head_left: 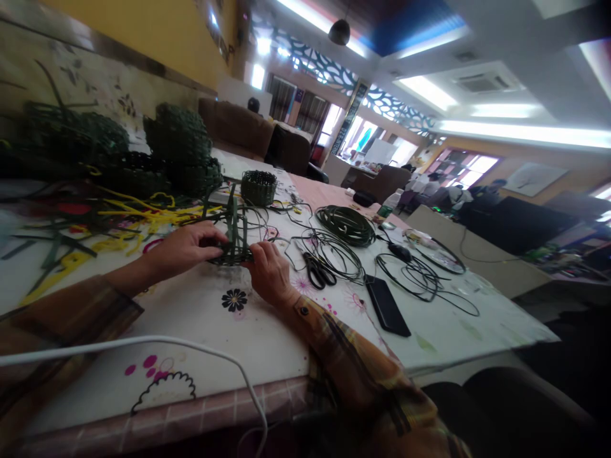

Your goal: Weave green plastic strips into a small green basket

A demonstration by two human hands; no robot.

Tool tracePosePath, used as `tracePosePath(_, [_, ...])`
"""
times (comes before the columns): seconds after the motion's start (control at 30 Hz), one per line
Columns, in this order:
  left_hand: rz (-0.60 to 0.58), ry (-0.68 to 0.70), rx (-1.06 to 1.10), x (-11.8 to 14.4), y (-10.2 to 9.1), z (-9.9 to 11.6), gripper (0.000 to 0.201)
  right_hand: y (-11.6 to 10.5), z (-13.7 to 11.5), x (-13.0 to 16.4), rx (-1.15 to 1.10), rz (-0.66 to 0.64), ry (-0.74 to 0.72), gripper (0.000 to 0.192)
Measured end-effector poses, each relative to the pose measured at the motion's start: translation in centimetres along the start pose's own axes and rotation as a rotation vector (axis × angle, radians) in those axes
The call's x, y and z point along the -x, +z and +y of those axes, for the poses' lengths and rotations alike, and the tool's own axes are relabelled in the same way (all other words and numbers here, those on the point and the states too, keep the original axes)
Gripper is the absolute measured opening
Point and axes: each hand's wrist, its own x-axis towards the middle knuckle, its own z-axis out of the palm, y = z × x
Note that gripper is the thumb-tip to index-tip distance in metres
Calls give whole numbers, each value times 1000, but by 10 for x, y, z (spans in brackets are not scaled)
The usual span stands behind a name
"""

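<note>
Near the middle of the tabletop [267, 343], my left hand [184, 249] and my right hand [268, 272] both pinch a small green woven piece [233, 245] from either side, its strips standing upright. Just beside my right hand lie black scissors [317, 270], with a dark phone [386, 305] further toward the right edge.

The room is bounded by yellow walls [143, 28], lit by ceiling light strips [520, 132] and bright windows [329, 124], and furnished with brown sofas [236, 130].
</note>
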Motion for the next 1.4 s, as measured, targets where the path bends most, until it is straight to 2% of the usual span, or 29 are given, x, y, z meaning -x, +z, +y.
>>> tracePosePath(0.17, [-12,182,-42,4,-5,-13,42,1,4,0,21,77,-7,15])
tracePosePath(0.27, [52,278,-78,7,-1,-18,46,2,4,0,14,76,12,17])
tracePosePath(0.4, [185,354,-103,9,9,-17,33,3,4,0,13,57,73,20])
tracePosePath(0.57, [286,356,-118,12,17,-14,28,5,4,-1,32,98,80,18])
tracePosePath(0.73, [360,306,-123,14,17,-10,31,5,5,-2,29,71,93,18])
tracePosePath(1.03, [343,284,-121,14,16,-4,15,1,1,-2,94,60,25,18])
tracePosePath(1.17, [342,293,-137,15,18,-5,16,0,2,-1,92,77,3,24])
tracePosePath(1.4, [366,393,-248,16,22,-6,23,-1,3,-2,90,59,6,35])
